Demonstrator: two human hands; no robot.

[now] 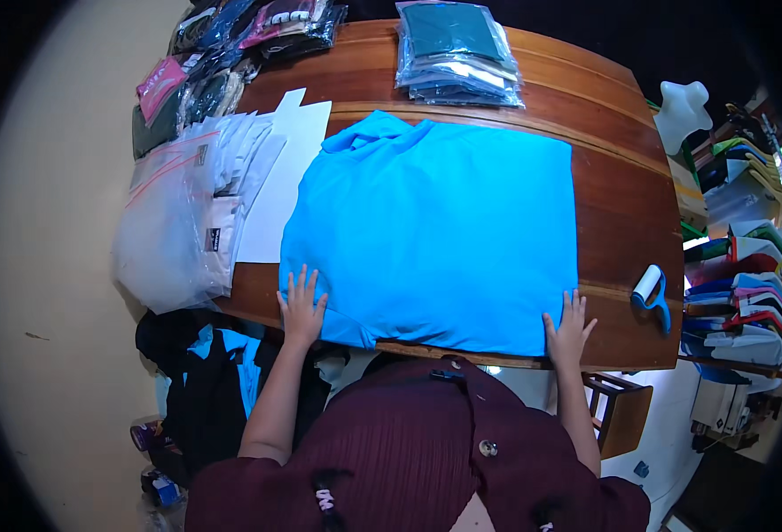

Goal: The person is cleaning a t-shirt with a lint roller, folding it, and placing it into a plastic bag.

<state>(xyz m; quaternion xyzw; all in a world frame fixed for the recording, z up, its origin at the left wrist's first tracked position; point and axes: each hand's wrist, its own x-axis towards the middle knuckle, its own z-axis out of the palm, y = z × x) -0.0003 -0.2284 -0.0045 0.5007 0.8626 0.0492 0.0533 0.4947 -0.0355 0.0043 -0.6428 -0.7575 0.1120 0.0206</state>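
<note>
A bright blue collared shirt [437,233] lies spread on the wooden table [624,219], its collar towards the far left and its straight edge along the right. My left hand [303,312] rests flat with fingers spread on the shirt's near left part, by a sleeve. At the near right corner, my right hand [568,329] lies with fingers apart, partly on the cloth and partly over the table. Neither hand grips the fabric. Small creases run along the shirt's near edge, and the face turned down is hidden.
Left of the shirt are a white card template [274,226], folded white garments [231,153] and clear plastic bags [165,226]. Bagged clothes [457,60] are stacked at the far edge. A lint roller [653,296] lies at right, beyond it hanging clothes [743,299]. A wooden stool [620,412] stands below.
</note>
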